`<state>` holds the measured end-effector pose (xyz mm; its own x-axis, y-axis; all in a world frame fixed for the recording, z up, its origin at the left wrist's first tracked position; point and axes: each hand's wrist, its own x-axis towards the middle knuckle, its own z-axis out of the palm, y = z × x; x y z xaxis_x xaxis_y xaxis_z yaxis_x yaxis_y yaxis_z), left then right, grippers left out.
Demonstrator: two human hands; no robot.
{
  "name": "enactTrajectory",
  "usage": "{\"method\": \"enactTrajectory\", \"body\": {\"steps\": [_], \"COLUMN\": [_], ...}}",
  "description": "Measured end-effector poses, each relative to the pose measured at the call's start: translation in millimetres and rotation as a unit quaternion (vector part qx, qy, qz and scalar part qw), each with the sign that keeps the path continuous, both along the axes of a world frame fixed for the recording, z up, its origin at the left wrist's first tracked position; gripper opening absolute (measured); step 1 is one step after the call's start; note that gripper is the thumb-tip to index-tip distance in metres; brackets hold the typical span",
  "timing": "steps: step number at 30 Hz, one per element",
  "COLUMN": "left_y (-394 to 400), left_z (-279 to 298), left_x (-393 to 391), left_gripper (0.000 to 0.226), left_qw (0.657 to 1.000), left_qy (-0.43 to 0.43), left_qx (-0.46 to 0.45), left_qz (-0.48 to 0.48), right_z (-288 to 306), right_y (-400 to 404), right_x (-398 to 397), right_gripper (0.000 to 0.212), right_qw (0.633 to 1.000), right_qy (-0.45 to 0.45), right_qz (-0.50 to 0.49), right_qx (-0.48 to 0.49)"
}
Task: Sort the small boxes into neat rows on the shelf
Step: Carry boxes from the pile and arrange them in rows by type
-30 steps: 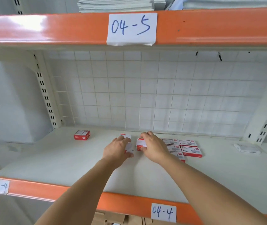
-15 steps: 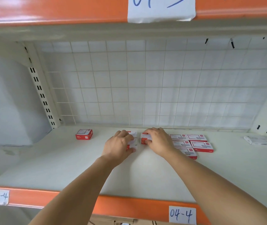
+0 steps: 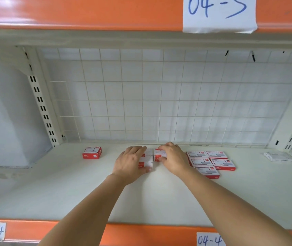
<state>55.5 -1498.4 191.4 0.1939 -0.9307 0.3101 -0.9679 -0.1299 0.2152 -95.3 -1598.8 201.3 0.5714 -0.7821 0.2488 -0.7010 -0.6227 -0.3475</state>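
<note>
both hands (image 3: 132, 162) nudged boxes (image 3: 148, 158) slightly further back, seemingly.

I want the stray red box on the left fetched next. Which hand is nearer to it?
Left. The left hand rests on boxes just right of the lone red box; the right hand lies farther right, beyond the left.
</note>
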Motion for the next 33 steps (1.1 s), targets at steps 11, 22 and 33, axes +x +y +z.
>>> {"method": "enactTrajectory", "body": {"steps": [11,22,33], "left_y": [1,6,-5], "left_z": [-10,-5,12], "left_x": [14,15,-36], "left_gripper": [0.065,0.065,0.055], "left_qw": [1.0,1.0,0.999], "left_qy": [0.009,0.0,-0.003], "left_qx": [0.018,0.018,0.007], "left_qz": [-0.004,0.014,-0.041], "right_z": [2,4,11], "right_y": [1,8,32], "right_x": [12,18,-42], "right_gripper": [0.037,0.039,0.044], "right_qw": [1.0,1.0,0.992], "right_qy": [-0.009,0.017,0.058], "right_qz": [0.015,0.002,-0.093], "right_qx": [0.011,0.004,-0.057]}}
